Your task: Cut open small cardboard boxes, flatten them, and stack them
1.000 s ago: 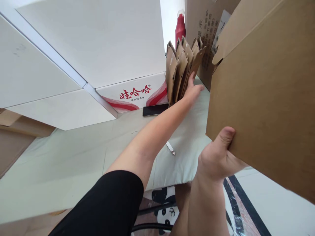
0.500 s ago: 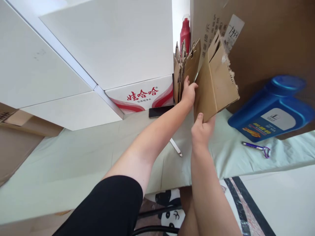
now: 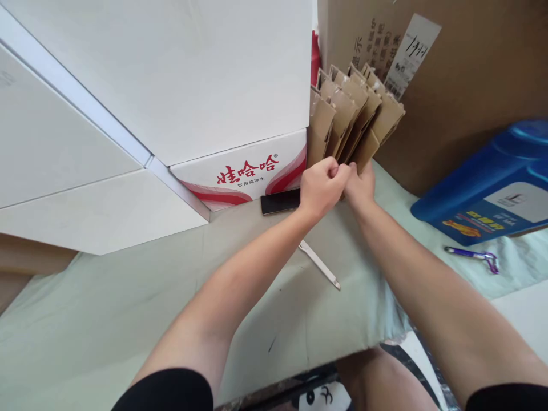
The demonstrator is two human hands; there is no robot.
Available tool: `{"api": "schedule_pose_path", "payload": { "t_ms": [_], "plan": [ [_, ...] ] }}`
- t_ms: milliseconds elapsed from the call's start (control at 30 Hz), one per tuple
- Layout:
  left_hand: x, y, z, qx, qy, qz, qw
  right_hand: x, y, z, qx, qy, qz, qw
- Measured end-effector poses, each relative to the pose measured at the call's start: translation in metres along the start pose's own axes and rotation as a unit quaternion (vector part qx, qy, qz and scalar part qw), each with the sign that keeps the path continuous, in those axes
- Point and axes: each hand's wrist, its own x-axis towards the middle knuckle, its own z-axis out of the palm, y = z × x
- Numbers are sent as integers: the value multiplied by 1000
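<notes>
Several folded cardboard pieces (image 3: 359, 108) with torn edges stand fanned out between a white printed box and a large brown carton. My left hand (image 3: 321, 185) is closed at their near lower edge, knuckles toward me. Beside it, touching, my right hand (image 3: 362, 184) grips the near edge of the rightmost pieces. Both sets of fingertips are partly hidden. A black phone (image 3: 279, 201) lies left of my left hand, against the printed box. Below my hands, a white slim-handled tool (image 3: 320, 264) rests on the pale green cloth (image 3: 257, 308).
White boxes (image 3: 214, 68) are stacked at the left, above the red-printed box (image 3: 244, 174). On the right stand the brown carton (image 3: 462, 74) and a blue jug (image 3: 483, 188). A purple pen (image 3: 468, 254) lies before the jug. Part of a red bottle (image 3: 315, 57) shows behind the cardboard.
My right hand has brought its folded cardboard left against the other pieces. My left hand has closed at their near edge, and the two hands now meet. The view has shifted slightly.
</notes>
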Motion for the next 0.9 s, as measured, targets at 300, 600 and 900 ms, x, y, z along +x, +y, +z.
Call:
{"api": "schedule_pose_path", "payload": {
  "t_ms": [300, 600, 900],
  "plan": [
    [34, -48, -4, 65, 23, -98, 993, 42, 8, 15, -18, -61, -33, 997],
    [49, -58, 19, 57, -18, -72, 996, 41, -4, 0, -13, -120, -68, 990],
    [44, -64, 37, -236, -67, -172, 954, 35, 11, -23, -43, -175, -37, 983]
  ]
}}
